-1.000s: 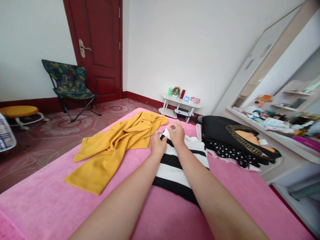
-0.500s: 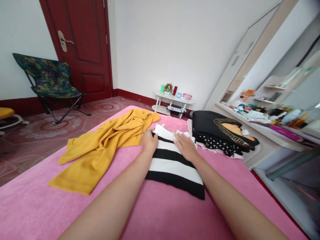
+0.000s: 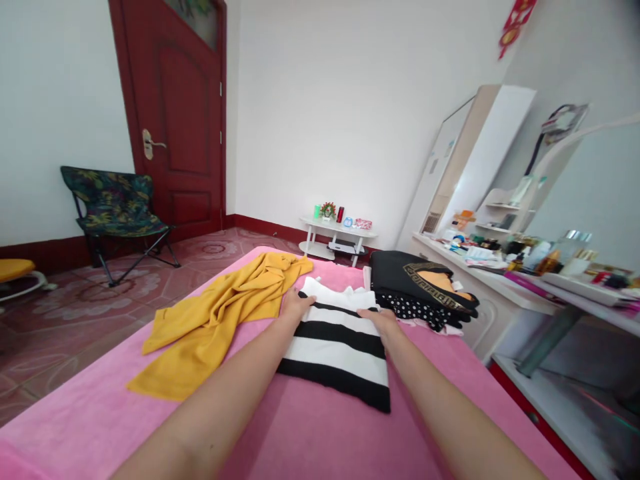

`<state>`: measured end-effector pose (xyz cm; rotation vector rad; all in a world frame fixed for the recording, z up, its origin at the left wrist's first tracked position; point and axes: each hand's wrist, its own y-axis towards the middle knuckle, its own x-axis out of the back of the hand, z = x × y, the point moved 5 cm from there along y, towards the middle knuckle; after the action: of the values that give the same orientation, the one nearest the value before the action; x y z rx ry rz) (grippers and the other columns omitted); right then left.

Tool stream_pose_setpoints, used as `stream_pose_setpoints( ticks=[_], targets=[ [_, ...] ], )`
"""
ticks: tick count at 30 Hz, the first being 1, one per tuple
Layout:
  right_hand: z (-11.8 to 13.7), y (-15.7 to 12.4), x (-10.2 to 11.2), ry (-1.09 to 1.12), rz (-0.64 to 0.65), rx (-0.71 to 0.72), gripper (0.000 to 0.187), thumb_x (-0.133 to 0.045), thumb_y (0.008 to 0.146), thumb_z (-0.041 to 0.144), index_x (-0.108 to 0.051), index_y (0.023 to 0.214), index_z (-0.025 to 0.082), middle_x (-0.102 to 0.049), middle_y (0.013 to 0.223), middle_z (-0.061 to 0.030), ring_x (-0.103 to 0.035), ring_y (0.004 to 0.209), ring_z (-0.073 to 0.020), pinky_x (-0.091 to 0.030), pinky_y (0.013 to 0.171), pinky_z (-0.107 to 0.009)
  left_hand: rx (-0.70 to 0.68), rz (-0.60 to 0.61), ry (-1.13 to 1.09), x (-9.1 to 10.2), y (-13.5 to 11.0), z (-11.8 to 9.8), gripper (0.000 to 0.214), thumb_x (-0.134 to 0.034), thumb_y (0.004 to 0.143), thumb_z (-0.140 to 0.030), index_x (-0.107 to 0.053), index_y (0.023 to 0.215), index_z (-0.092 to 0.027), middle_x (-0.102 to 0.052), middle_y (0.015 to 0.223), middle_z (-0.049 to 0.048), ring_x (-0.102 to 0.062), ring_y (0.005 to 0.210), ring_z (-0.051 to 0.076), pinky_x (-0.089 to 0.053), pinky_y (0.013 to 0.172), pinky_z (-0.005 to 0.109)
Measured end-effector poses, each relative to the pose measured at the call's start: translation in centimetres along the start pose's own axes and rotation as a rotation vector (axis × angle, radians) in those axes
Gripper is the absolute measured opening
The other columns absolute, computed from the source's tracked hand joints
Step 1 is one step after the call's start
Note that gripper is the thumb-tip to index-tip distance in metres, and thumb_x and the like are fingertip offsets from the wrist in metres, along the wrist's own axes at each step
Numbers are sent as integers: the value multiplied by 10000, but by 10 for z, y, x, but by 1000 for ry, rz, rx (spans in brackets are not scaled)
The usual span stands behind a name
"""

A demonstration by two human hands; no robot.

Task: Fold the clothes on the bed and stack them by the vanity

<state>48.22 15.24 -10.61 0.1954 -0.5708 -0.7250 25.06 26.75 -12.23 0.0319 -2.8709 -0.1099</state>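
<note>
A black-and-white striped top (image 3: pixel 330 352) lies folded flat on the pink bedspread (image 3: pixel 320 440) in front of me. My left hand (image 3: pixel 297 304) grips its left edge near the far end, thumb on top and the other fingers mostly hidden. At the opposite edge, my right hand (image 3: pixel 381 321) pinches the cloth, its thumb over a black stripe. To the left, a crumpled yellow garment (image 3: pixel 213 323) is spread out, close to my left hand. Beyond my right hand sits a stack of folded clothes with a black garment (image 3: pixel 395 270) uppermost and a polka-dot one (image 3: pixel 407 308) under it.
A dressing table (image 3: pixel 530 290) crowded with bottles and small items stands along the right. At the far wall is a low white table (image 3: pixel 340 229) with a potted plant. A camouflage folding chair (image 3: pixel 113 207) stands left, before a red door (image 3: pixel 185 147).
The view has tilted upward. My right hand has gone from lying flat with fingers spread on the striped top to pinching its right edge. My left hand stays at the left edge.
</note>
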Motion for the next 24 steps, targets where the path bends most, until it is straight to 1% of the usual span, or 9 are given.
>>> stream_pose_setpoints(
  ticks=[4,7,9,12,15,17,18,21,24],
  targets=[
    [59,12,35,191,-65,-13,410,-747,535,371,-656,857,133,-722,814,-104,-675,678,-244,-542,592,-339,-89,15,-141,23,5,-58,631,-732,691,-195,-447,1250,-137,-627,1130,112,-626,987,199,-502,847,302],
    [110,18,72,298,-183,198,562,-773,502,287,-623,1026,151,-698,1014,-80,-661,854,-229,-536,745,-349,-349,154,-427,45,2,-117,813,-769,612,-120,-373,1320,-167,-650,1078,72,-637,925,179,-512,839,310],
    [125,13,87,252,-209,297,581,-779,493,283,-614,1031,137,-694,1020,-88,-646,900,-241,-520,809,-386,-505,265,-492,59,-9,-139,839,-781,543,-86,-414,1294,-159,-663,1031,53,-632,912,191,-513,834,331],
    [108,-24,91,127,-115,367,527,-740,525,251,-629,1023,122,-682,1066,-122,-622,984,-271,-474,907,-445,-693,317,-265,76,-38,-125,529,-751,562,-127,-599,1067,-161,-671,953,31,-616,924,210,-500,845,337],
    [57,-91,77,-4,218,364,461,-593,609,169,-656,1066,166,-644,1176,-104,-589,1092,-272,-427,982,-471,-833,465,69,89,-76,-69,197,-633,695,-169,-676,883,-210,-672,893,22,-616,914,202,-479,864,327],
    [21,-138,72,-83,513,321,540,-491,638,133,-642,1146,234,-579,1281,-51,-521,1204,-249,-380,1039,-475,-860,663,263,98,-97,-29,253,-545,740,-144,-701,904,-257,-672,929,18,-617,914,185,-470,871,313],
    [10,-154,77,-116,551,310,611,-460,632,119,-609,1206,264,-534,1331,-26,-481,1246,-237,-336,1074,-479,-858,727,329,104,-104,-15,317,-507,744,-122,-707,932,-280,-671,963,16,-614,931,180,-465,880,309],
    [17,-162,100,-146,495,307,504,-433,664,142,-689,1070,295,-630,1204,-11,-569,1145,-234,-387,1039,-479,-830,711,443,116,-106,-17,400,-459,709,-77,-728,893,-308,-675,1009,5,-599,998,187,-441,927,320],
    [70,-128,115,-134,243,338,323,-476,749,235,-722,954,273,-701,1049,-28,-628,1032,-240,-445,976,-463,-834,571,457,105,-102,-64,367,-471,725,-85,-729,885,-291,-683,1015,-5,-593,1018,189,-420,964,319]
  ],
)
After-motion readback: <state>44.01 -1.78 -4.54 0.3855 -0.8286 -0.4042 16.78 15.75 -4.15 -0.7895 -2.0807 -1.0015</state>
